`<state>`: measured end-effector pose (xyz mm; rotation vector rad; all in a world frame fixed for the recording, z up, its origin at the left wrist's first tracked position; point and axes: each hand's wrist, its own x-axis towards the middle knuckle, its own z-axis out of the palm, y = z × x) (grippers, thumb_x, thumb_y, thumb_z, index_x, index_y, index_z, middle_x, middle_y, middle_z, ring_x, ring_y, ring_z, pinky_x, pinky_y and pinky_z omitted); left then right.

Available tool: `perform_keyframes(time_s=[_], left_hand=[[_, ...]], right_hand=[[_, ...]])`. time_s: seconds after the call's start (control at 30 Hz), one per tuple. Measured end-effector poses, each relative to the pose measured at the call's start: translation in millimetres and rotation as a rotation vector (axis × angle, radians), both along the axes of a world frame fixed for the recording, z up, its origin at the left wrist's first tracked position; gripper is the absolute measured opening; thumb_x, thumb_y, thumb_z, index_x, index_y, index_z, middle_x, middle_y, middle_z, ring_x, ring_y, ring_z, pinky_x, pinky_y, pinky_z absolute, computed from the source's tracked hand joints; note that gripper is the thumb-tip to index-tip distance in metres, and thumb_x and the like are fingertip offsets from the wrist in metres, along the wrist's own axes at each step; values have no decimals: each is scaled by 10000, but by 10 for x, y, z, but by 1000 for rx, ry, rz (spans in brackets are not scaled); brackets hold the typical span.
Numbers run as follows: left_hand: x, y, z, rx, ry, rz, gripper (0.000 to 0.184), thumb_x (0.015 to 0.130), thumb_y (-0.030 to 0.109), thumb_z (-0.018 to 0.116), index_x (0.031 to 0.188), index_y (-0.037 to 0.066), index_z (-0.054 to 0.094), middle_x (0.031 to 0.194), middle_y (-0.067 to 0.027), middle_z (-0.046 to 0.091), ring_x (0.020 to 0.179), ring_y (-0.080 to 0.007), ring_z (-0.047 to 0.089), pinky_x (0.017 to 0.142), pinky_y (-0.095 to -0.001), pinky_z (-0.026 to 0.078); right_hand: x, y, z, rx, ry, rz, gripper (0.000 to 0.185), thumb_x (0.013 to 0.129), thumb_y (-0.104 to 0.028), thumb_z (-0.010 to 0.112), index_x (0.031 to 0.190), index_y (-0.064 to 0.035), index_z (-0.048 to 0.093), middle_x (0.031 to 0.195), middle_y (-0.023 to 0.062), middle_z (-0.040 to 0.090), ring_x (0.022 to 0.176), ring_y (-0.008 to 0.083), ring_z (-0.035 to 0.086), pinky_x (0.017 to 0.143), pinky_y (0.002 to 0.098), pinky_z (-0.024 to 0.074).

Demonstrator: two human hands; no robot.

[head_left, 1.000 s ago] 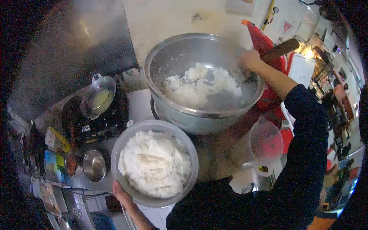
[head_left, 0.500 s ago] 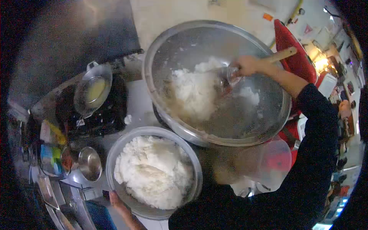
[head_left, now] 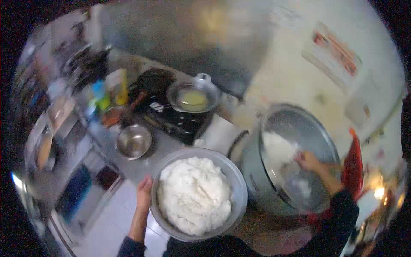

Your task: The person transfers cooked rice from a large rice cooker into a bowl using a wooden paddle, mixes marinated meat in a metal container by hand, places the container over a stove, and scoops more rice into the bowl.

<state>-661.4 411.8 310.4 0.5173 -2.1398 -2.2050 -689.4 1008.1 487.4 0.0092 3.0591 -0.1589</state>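
The pot has shifted rightward in view. Right hand — curled, its grip blurred — reaches in beside white rice; left hand's fingers lie together by the bowl, heaped with more rice, their hold unclear.

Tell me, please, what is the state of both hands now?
Left hand: beside the gray bowl; grip unclear.
Right hand: inside the large pot; too blurred to tell its grip.

White mass in basin, apparently left of the pot.
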Motion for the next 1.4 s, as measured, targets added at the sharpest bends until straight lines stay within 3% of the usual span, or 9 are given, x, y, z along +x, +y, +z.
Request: perform_keyframes(time_s=[0.1, 0.33, 0.37, 0.67, 0.7, 0.87, 1.2, 1.33, 1.4], left_hand=[[39, 89, 145, 285, 74, -7, 383, 849, 250, 506, 1138, -2, 505, 1031, -76, 551, 937, -153, 500, 830, -243, 370], [50, -108, -91, 98, 99, -31, 406, 849, 265, 500, 1126, -33, 491, 1028, -96, 552, 923, -171, 512, 818, -268, 387], [56, -126, -2, 187, 146, -87, 409, 846, 264, 507, 1118, -40, 492, 1028, -102, 554, 917, -177, 518, 813, -275, 393], [8, -132, -20, 29, 197, -3, 306, 855, 215, 497, 1042, -24, 535, 946, -66, 573, 841, -147, 531, 748, -266, 426], [-29, -258, -138, 18, 295, -191, 309, 856, 214, 501, 1049, -25, 534, 931, -62, 578, 817, -143, 537, 735, -267, 432], [-134, -257, -468, 150, 288, -99, 297, 860, 175, 487, 1063, -40, 522, 947, -66, 581, 812, -145, 543, 733, -262, 434], [-61, -262, -390, 160, 232, -137, 406, 854, 243, 494, 1141, -44, 479, 1071, -124, 545, 964, -192, 514, 836, -285, 394], [-98, -7, -127, -251, 196, -18, 387, 868, 279, 469, 1077, -41, 531, 1046, -108, 566, 942, -180, 513, 824, -292, 393], [-322, -39, -465, 31, 263, -136, 430, 858, 265, 483, 1141, -59, 475, 1101, -129, 540, 986, -192, 509, 855, -275, 380]], right_hand=[[2, 70, 54, -193, 9, 48, 227, 793, -254, 563, 852, -35, 576, 543, 31, 507, 489, 116, 477, 475, 296, 402], [328, -136, 208, -292, -123, -141, 223, 823, -247, 526, 809, -27, 560, 529, 13, 497, 451, 99, 468, 435, 265, 399], [343, -66, 138, -334, -74, -120, 391, 798, -371, 546, 853, 15, 584, 561, 89, 558, 445, 145, 498, 466, 324, 418], [620, -121, 365, -543, -20, -171, 206, 829, -265, 538, 774, -67, 539, 544, -46, 447, 390, 57, 413, 351, 220, 343], [661, -120, 369, -566, 31, -167, 200, 825, -261, 539, 776, -68, 540, 539, -40, 448, 386, 58, 416, 344, 219, 341], [767, -286, 393, -639, 147, -217, 204, 810, -265, 540, 797, -65, 575, 568, -11, 500, 389, 82, 439, 360, 225, 363], [977, -1005, 956, -558, 26, -160, 163, 828, -226, 525, 850, -69, 561, 563, -9, 509, 373, 67, 448, 324, 198, 333], [912, -1270, 1118, -469, -89, -62, 217, 840, -272, 521, 845, -59, 560, 550, -8, 497, 376, 65, 454, 326, 196, 334], [866, -1308, 1135, -412, -165, -27, 241, 842, -292, 521, 840, -55, 563, 567, -7, 499, 378, 59, 451, 328, 195, 335]])
